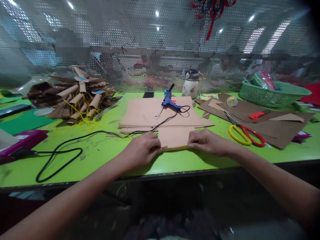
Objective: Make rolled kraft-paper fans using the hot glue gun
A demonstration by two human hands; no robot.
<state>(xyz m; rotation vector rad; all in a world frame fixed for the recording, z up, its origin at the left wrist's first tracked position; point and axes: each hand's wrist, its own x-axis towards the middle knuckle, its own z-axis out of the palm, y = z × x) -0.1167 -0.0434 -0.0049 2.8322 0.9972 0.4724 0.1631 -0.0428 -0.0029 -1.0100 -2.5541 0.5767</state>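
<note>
A small sheet of tan craft paper [176,136] lies near the front edge of the green table, a yellow string running along its near edge. My left hand [146,148] pinches the sheet's left near corner, fingers closed. At the right near corner, my right hand [206,141] grips the paper between thumb and fingers. Just beyond is a stack of larger tan paper sheets [140,111]. On that stack rests a blue glue gun [170,102], its black cord trailing to the left.
Scissors with yellow and red handles [246,133] lie right, on brown paper [277,128] with a red-handled cutter [258,115] and a string spool [232,101]. Behind stand a green basket [275,95] and a white bottle [190,87]. Rolled paper bundles [82,96] sit left. A perforated metal screen [150,36] rises behind.
</note>
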